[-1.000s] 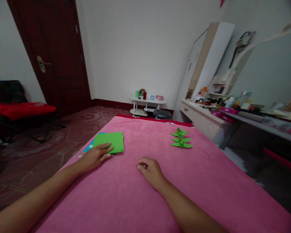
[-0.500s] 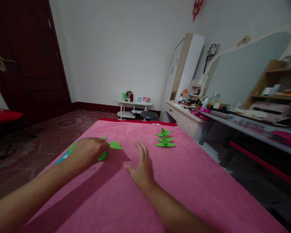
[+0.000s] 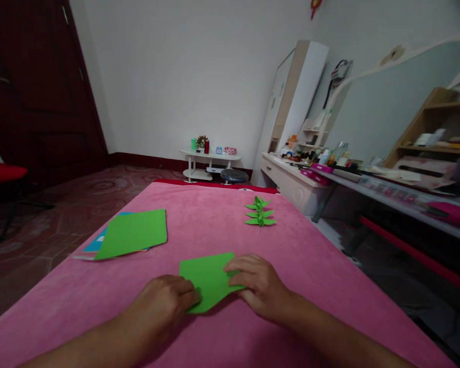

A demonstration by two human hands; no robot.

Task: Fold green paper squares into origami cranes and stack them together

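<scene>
"Any writing you can read through the head camera?"

"Any lettering on the bottles [image 3: 325, 156] crowding the dressing table [image 3: 285, 173] is too small and blurred for me. The blue sheet [image 3: 93, 246] poking out under the green stack [image 3: 136, 232] has a white patch I can't make out either."

"What are the hands on?"

"A separate green sheet [image 3: 209, 278], lying on the pink cover [image 3: 203, 220] directly in front of my camera. I see the left hand [image 3: 172, 296] with its fingers curled in, gripping the near left corner. The right hand [image 3: 255, 281] has its fingers drawn together on the right edge, and the near edge curves between the two."

"And the surface around it?"

"Soft-looking cloth, with a red band [image 3: 210, 185] along the far end. The green stack lies near the left side, beyond the left hand. Folded green figures [image 3: 259, 212] sit in a row beyond the right hand."

"The room?"

"I've got a dark red door [image 3: 34, 102] and a red seat [image 3: 3, 173] at left, patterned floor tiles [image 3: 115, 191], a low white table [image 3: 224, 157] against the pale wall [image 3: 176, 76], a tall cabinet [image 3: 310, 87] in the corner, and a large mirror [image 3: 391, 97] at right."
</scene>
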